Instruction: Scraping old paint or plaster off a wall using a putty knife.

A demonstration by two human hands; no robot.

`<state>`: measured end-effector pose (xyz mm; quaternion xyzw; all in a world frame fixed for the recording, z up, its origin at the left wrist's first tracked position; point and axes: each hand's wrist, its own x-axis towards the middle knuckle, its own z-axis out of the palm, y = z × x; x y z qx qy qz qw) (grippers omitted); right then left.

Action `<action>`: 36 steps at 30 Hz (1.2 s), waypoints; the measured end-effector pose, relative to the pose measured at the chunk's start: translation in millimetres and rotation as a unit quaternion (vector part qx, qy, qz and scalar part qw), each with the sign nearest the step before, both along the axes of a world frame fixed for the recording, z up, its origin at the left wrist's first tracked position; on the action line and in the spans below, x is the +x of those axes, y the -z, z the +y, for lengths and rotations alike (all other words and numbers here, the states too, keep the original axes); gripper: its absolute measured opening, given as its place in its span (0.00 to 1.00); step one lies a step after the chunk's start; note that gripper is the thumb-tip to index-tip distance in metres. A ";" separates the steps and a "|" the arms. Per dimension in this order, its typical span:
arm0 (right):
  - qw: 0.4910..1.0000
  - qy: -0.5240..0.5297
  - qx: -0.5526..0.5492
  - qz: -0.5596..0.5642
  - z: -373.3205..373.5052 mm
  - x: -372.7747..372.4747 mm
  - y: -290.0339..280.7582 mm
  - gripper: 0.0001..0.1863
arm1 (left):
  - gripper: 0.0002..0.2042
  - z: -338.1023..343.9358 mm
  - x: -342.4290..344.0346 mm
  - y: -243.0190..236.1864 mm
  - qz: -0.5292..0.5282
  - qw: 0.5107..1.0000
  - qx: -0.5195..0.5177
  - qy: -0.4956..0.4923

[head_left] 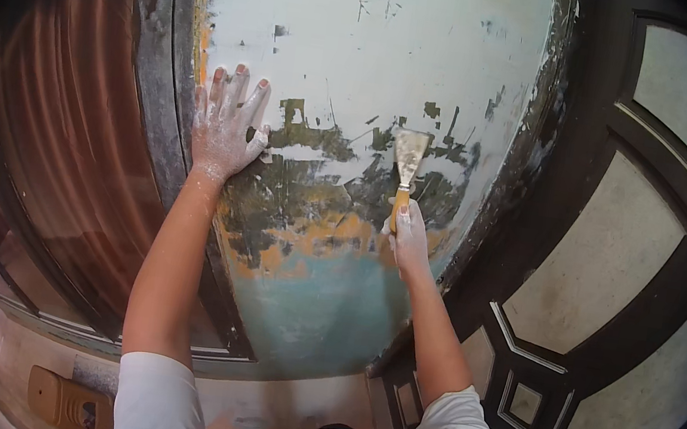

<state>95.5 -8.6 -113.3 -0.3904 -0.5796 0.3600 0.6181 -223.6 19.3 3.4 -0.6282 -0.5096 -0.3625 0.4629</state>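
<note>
My right hand [407,236] is wrapped round the yellow handle of a putty knife [409,155]. Its broad, whitish blade points up against a patchy part of the wall [365,52]. White dust coats my left hand [229,126], which lies flat on the wall's left side with fingers spread. Pale paint covers the upper wall. Around hand height it is broken into dark grey, olive and orange patches [333,229], with blue-green paint [315,298] lower down. I cannot tell whether the blade's edge is pressed on the surface.
A dark wooden frame [160,60] borders the wall on the left, beside a reddish-brown curtain [70,118] behind glass. To the right stands a dark panelled door [592,239] with pale insets. A tan plastic stool [59,398] is on the floor at lower left.
</note>
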 end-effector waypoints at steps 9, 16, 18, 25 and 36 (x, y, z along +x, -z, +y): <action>0.994 -0.041 -0.100 -0.028 -3.6 -21.7 153.9 0.14 | 0.31 4.3 5.0 0.8 0.011 1.000 0.013 -0.002; 0.995 0.039 0.011 -0.088 3.3 -33.6 36.8 0.14 | 0.31 1.6 3.7 2.0 0.018 1.000 0.017 -0.008; 0.996 0.036 -0.018 -0.075 5.0 -36.3 91.4 0.14 | 0.31 3.5 3.7 1.2 0.022 0.999 0.033 0.002; 0.999 0.018 0.027 -0.004 13.9 -30.1 97.7 0.15 | 0.32 3.6 10.6 -3.4 0.030 0.999 0.033 0.003; 0.975 -0.039 0.019 0.218 -6.3 12.4 59.3 0.22 | 0.33 3.7 5.7 4.0 0.017 0.999 -0.001 -0.034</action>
